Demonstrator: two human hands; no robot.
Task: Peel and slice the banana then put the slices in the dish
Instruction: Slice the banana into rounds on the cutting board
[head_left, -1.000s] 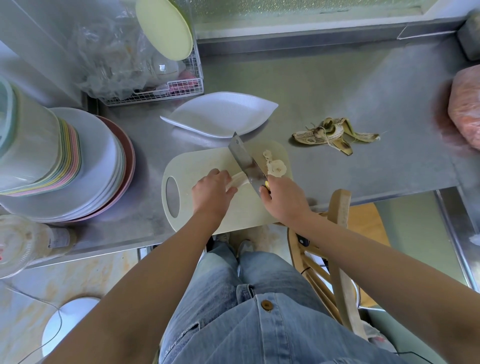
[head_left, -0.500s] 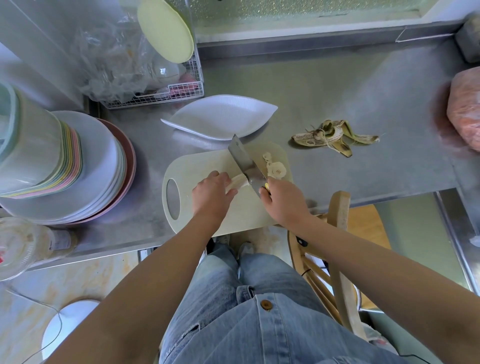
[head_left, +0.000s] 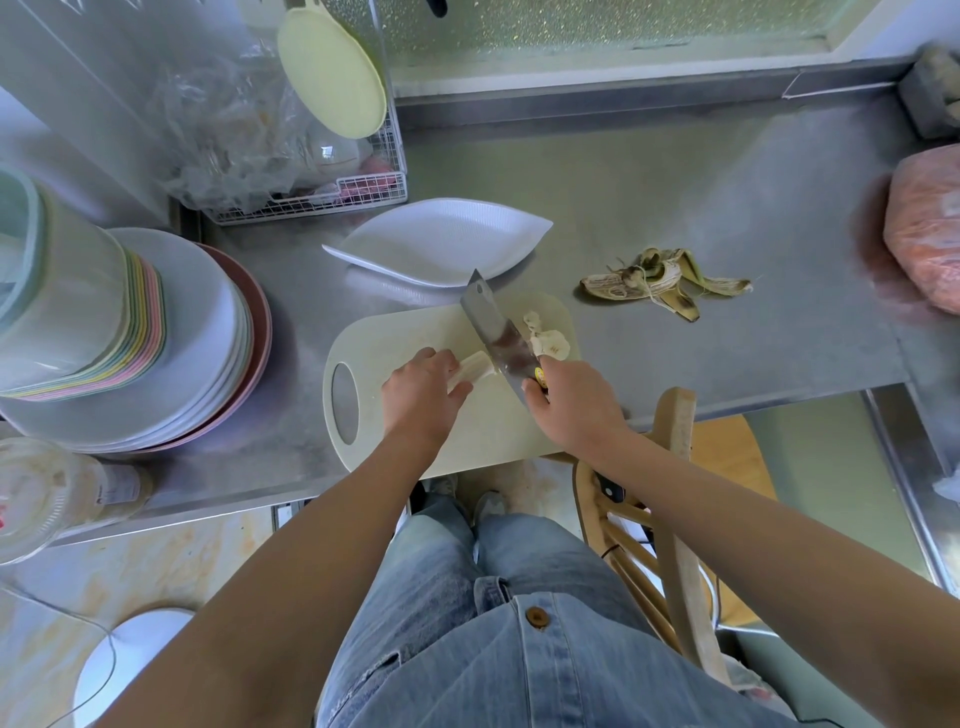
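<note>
Banana (head_left: 475, 366), peeled and cut down to a short stub, lies near the middle of the cutting board (head_left: 395, 332) with its cut end facing right.

At the far left a stack of plates (head_left: 197, 332) stands on the counter (head_left: 675, 182), well apart from the work. The board lies at the counter's near edge. The white dish (head_left: 441, 241) sits just behind it and holds no fruit yet, probably kept that near so the pieces have a short way to go.

The left hand (head_left: 421, 397) covers the stub's left end, fingers curled over it and thumb alongside. That steadies the soft fruit and keeps the fingertips back from the edge. The knife (head_left: 493, 332) stands against the exposed end, its tip pointing away toward the dish. This looks like the middle of a cut, with the slicing well along.

A small heap of slices (head_left: 548, 340) lies just right of the blade, where each piece seems to drop clear of the next cut. The right hand (head_left: 571, 402) is wrapped round the handle at the board's near right edge.

Further right the peel (head_left: 660, 283) lies splayed on bare counter, out of the way. A pink bag (head_left: 924, 234) sits at the far right edge.
</note>
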